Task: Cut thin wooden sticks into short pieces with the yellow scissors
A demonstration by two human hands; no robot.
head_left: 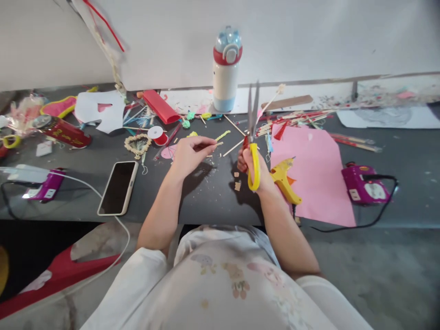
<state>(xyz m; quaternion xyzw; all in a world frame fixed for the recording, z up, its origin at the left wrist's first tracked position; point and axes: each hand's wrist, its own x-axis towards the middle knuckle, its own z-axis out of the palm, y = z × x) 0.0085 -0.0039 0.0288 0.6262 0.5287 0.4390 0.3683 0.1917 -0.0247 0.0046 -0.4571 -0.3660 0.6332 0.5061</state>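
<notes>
Your left hand (188, 156) pinches a short pale stick piece (219, 144) between thumb and fingertips, just above the tabletop (209, 208). Your right hand (264, 175) is closed around the scissors (252, 129), the yellow handle loop at your palm and the 2 blades pointing up and away from you, slightly parted. The blades stand well apart from the stick piece.

The step in hand looks like trimming small pieces: 2 tan bits (237, 186) lie just below the scissors, and pale crumbs are scattered between your hands. If another cut is wanted, it calls for turning the blades toward the stick piece and keeping your left fingertips clear of the cutting line.

Loose sticks (233, 148) lie just beyond, between your hands. To your right, the yellow glue gun (286, 181) rests over the left edge of the pink sheet (311, 169). To your left are a thread spool (157, 135), a heart-shaped ornament (137, 145) and a dark-screened phone (118, 189); the white bottle (225, 85) stands upright at the back.

As for writing, the tipped red can (65, 132) carries gold lettering too blurred to read. You can't make out a brand on the bottle or on the 2 purple power blocks (365, 184).
</notes>
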